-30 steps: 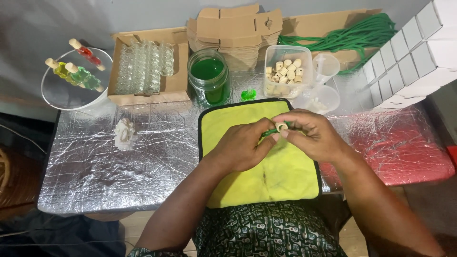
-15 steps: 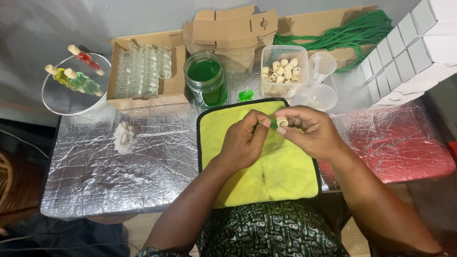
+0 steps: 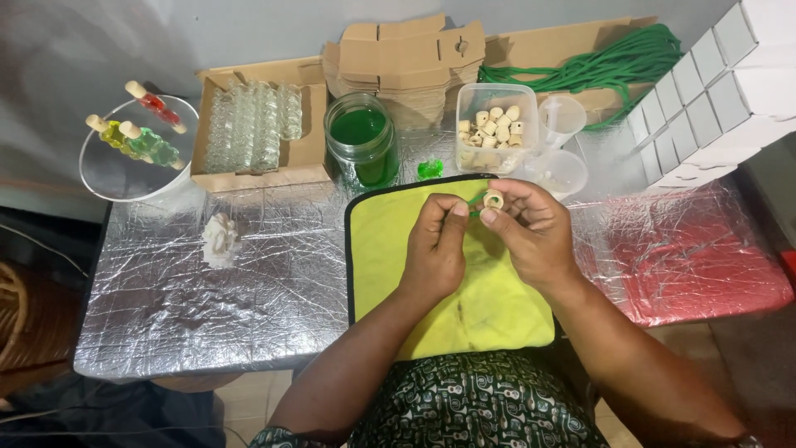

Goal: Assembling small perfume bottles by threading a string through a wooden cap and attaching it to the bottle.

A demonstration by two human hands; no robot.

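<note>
Now, start with the big picture: the foil-covered table [image 3: 166, 307] and the yellow-green cloth [image 3: 489, 307] lie exactly where they did a second ago, and so does everything along the back edge — the cardboard box of small glass bottles [image 3: 253, 129], the jar of green liquid [image 3: 359, 143], the clear tub of corks [image 3: 495, 126] and the coil of green cord [image 3: 613, 62]. Nothing there has been touched.

What has changed is your hands. A second ago they were pressed close together over the middle of the cloth, right fingers wrapped over the work. Half a second ago they had lifted toward the far edge. Now they are held a little apart, above the top of the cloth, near the tub.

Your right hand [image 3: 535, 236] pinches a small pale cork [image 3: 493, 199] between thumb and fingertips, hole facing up, plainly more exposed than before. Your left hand [image 3: 435, 245] has thumb and forefinger pressed together on a thin green strand [image 3: 476, 202] just beside the cork; whether the strand already passes through the hole is too small to tell.

Judging from that, you have shifted from gripping to fine alignment of strand and cork, and the cork is in the air, not on the cloth.
</note>
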